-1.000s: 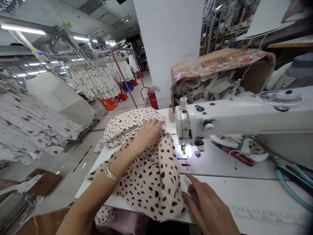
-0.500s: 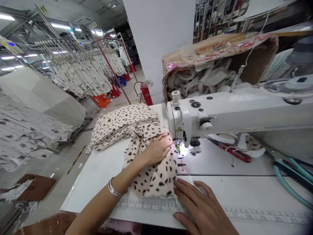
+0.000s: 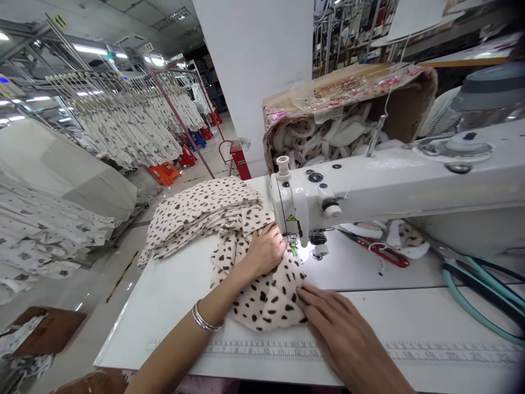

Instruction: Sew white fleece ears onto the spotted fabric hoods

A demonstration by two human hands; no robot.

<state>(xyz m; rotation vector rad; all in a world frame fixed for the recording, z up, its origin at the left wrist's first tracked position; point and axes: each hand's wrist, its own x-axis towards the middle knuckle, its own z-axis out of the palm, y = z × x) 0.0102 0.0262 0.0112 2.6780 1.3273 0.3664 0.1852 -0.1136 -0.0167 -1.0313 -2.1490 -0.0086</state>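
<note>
A piece of cream fleece fabric with dark spots (image 3: 266, 306) lies on the sewing table, its right edge running up to the needle area of a white sewing machine (image 3: 287, 208). My left hand (image 3: 268, 249) presses down on the fabric just left of the presser foot, fingers bent and closed on it. At the fabric's lower right edge is my right hand (image 3: 334, 317). Its fingers are held together with their tips on that edge, and the thumb is hidden underneath. The machine's lamp lights the spot around the needle.
A folded stack of spotted fabric (image 3: 200, 205) sits at the back left. Red-handled snips (image 3: 381, 250) and teal-handled scissors (image 3: 471, 295) lie at the right. Behind the machine, a cardboard box (image 3: 348, 90) holds white pieces. A printed ruler (image 3: 266, 350) runs along the front.
My right hand has moved up the fabric's edge, and its spread fingers and thumb have come together. The fabric's lower right edge has shifted a little. The camera view has turned slightly right.
</note>
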